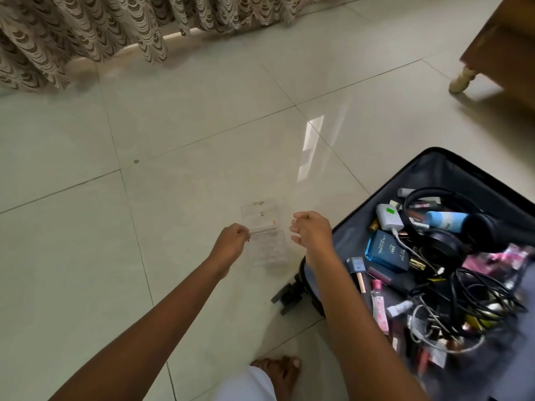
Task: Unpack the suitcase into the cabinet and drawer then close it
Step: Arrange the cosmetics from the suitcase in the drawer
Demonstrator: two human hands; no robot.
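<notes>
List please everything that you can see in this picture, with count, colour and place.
suitcase: one, black with grey lining, open on the floor, lower right
headphones: one, black, inside suitcase
flat box: one, blue, inside suitcase
charger: one, white, inside suitcase
bottle: one, light blue, inside suitcase
tube: one, pink, inside suitcase
cables: several, black and white, inside suitcase
clear box: one, transparent, centre
curtain: one, beige patterned, top left
wooden furniture: one, brown, top right
floor: one, pale tiles
foot: one, bare, bottom
left hand: pinches clear box
right hand: loosely curled, beside clear box, holding nothing visible
</notes>
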